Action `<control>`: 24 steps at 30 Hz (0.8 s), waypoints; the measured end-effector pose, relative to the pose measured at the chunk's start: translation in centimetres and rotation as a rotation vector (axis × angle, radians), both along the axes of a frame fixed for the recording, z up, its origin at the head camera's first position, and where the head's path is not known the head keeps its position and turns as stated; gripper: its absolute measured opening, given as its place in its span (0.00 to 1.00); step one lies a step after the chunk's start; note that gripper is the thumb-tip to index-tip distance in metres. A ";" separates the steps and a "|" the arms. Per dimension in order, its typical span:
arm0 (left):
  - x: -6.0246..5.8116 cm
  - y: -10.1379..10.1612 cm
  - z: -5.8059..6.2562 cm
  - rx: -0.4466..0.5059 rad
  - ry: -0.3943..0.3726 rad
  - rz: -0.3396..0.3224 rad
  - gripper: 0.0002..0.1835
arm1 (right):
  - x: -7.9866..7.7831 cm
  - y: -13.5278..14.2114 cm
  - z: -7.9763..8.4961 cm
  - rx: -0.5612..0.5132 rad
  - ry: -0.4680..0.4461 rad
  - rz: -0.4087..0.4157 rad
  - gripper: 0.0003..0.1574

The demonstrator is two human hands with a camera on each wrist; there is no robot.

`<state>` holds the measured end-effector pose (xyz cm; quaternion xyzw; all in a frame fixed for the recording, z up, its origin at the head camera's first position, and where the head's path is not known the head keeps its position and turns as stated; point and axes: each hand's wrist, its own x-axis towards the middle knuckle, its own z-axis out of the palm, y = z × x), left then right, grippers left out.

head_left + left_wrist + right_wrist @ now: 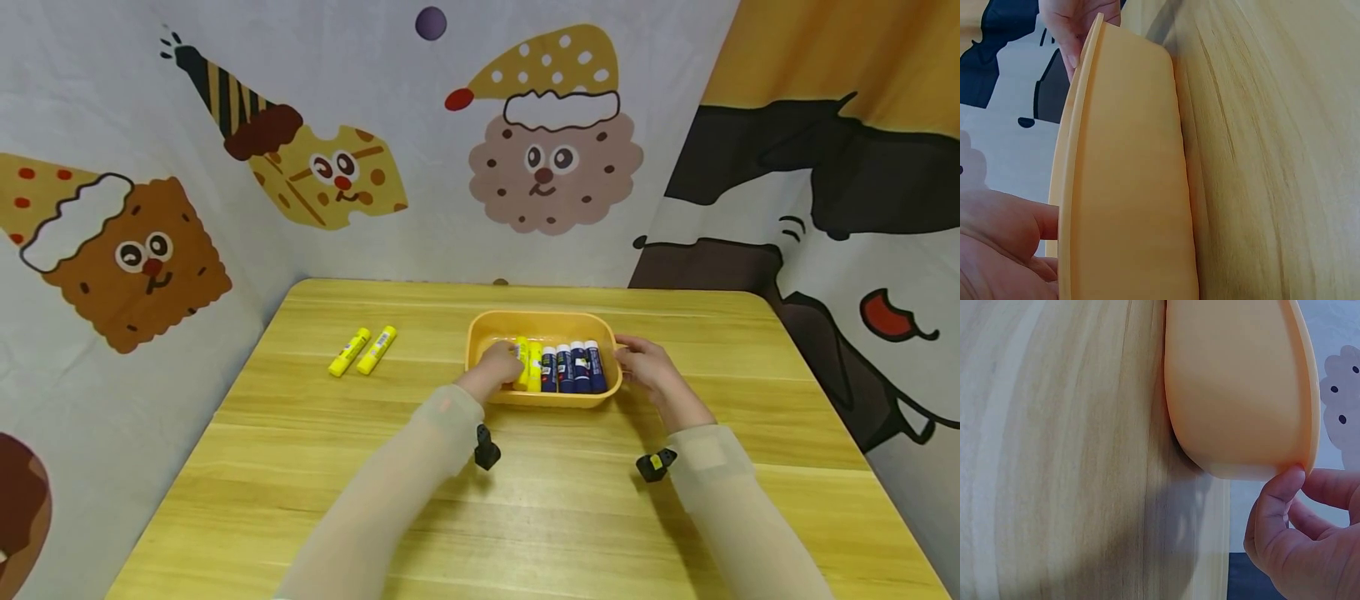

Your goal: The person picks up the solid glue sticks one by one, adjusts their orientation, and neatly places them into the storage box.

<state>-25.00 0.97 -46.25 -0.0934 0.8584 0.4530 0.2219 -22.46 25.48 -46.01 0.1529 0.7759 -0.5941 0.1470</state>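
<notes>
A shallow orange plastic basket [546, 402] stands on the table. Inside it, a row of glue sticks lies side by side: two yellow ones toward the left, one of them a yellow glue stick [535, 367], and several dark blue glue sticks [581, 368] to the right. My left hand [497, 368] reaches into the basket's left end, fingers curled at the leftmost yellow glue stick [521, 353]. In the left wrist view the basket wall hides those fingertips. At the right end, my right hand [1307, 528] pinches the basket's rim between thumb and fingers.
Two more yellow glue sticks, a yellow glue stick [349, 352] and another yellow glue stick [377, 350], lie on the wooden table [525, 517] left of the basket. A cartoon-printed cloth [435, 250] hangs behind the table.
</notes>
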 end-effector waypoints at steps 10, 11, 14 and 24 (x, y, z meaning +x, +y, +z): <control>0.5 0.0 0.4 -0.054 0.030 -0.028 0.31 | 0.1 -0.1 0.0 0.012 -0.006 -0.006 0.31; 0.5 -0.1 0.4 -0.064 0.033 -0.036 0.31 | 0.1 -0.1 0.1 0.012 -0.007 -0.006 0.31; 0.6 -0.1 0.6 -0.079 0.026 -0.054 0.30 | 0.1 -0.1 0.1 0.013 -0.006 -0.004 0.31; 0.4 -0.3 0.8 -0.083 -0.018 -0.089 0.27 | 0.1 0.0 0.0 0.013 0.002 -0.005 0.30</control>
